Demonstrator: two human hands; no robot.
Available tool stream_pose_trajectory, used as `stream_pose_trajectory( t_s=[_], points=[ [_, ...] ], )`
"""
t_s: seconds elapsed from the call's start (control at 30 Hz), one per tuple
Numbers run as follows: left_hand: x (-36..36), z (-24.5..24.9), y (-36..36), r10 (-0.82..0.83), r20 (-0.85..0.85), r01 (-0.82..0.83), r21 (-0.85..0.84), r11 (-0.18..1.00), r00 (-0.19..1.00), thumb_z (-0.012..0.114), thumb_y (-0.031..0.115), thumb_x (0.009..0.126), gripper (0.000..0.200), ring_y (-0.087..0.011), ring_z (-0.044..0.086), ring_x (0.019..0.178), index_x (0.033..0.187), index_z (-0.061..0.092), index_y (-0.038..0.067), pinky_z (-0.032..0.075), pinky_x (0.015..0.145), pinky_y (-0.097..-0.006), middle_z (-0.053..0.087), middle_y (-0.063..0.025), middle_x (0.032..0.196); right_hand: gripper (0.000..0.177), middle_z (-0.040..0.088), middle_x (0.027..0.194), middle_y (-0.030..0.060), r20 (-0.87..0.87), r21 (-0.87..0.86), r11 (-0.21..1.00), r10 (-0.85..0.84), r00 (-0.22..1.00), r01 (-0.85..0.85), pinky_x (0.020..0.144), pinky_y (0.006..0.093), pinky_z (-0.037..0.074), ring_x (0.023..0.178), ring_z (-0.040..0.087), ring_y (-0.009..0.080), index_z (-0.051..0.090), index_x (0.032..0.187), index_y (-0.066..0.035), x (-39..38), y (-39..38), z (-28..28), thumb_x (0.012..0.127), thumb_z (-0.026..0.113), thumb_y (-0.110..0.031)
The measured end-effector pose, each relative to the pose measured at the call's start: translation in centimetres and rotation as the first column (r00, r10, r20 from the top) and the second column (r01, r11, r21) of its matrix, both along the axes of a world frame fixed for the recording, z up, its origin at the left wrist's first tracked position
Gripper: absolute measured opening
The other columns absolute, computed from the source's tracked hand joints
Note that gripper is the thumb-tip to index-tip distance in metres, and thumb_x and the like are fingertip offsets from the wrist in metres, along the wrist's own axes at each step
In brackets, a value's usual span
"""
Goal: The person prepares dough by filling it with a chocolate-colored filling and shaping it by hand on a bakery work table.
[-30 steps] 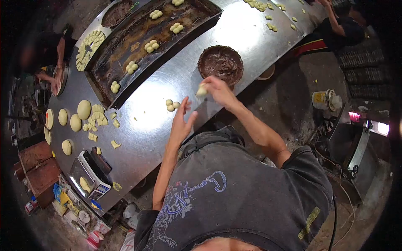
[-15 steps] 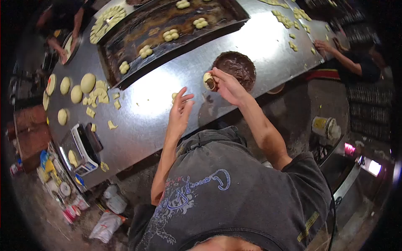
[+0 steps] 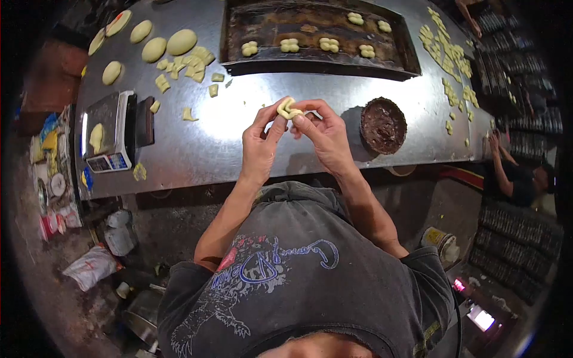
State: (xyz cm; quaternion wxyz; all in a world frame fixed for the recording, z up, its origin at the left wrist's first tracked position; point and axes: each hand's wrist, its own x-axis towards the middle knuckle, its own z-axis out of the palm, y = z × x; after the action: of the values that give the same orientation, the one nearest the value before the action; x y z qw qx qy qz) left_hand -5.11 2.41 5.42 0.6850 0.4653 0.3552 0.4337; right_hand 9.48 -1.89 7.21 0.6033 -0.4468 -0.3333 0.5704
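Between my two hands is a small pale piece of dough (image 3: 287, 110), bent and creased, held over the metal table. My left hand (image 3: 261, 142) pinches its left side between thumb and fingers. On the other side, my right hand (image 3: 327, 136) grips the dough with thumb and forefinger, its remaining fingers curled beneath. No dark filling shows on the dough from this angle. To the right of my right hand stands a round bowl of dark brown paste (image 3: 384, 126), its walls smeared with the same paste.
Behind my hands lies a large dark baking tray (image 3: 322, 68) with several dough clusters. Dough balls (image 3: 181, 42) and cut dough pieces (image 3: 197, 62) sit at left, near a scale (image 3: 109, 132). More dough pieces (image 3: 447, 51) cover the right end, where another person's arm (image 3: 498, 158) rests.
My right hand has moved away from the paste bowl to meet my left. The left fingers, spread before, now pinch the dough. Dark filling seen earlier is out of sight. My view has turned.
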Motion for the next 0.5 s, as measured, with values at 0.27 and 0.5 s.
stream_pose_trajectory(
  t_s=[0.27,0.5],
  points=[
    [-8.8,-1.0,1.9,0.027,-0.256,0.081,0.400,0.913,0.966,0.069,0.022,0.098,0.021,-0.0074,0.054,0.092,0.105,0.075,0.004,0.045,0.076,-0.0238,0.062,-0.0006,0.107,0.027,0.062,0.092,0.0016,0.134,-0.043,0.991,0.130,0.982,-0.125,0.075,0.0226,0.047,0.081,0.055,0.0081,0.065,0.120,-0.003,-4.3,1.6,0.3,0.101,0.064,-0.021],
    [-9.5,0.0,0.7,0.117,0.029,-0.116,-0.059,0.992,0.993,0.068,0.037,0.098,0.034,-0.0074,0.054,0.072,0.095,0.073,0.003,0.042,0.062,-0.0218,0.062,-0.0022,0.091,0.019,0.055,0.094,0.0046,0.597,0.347,0.933,-0.143,0.789,-0.094,0.068,0.0251,0.050,0.080,0.059,0.0113,0.070,0.105,-0.003,-10.2,1.1,0.5,0.088,0.077,-0.006]
  ],
)
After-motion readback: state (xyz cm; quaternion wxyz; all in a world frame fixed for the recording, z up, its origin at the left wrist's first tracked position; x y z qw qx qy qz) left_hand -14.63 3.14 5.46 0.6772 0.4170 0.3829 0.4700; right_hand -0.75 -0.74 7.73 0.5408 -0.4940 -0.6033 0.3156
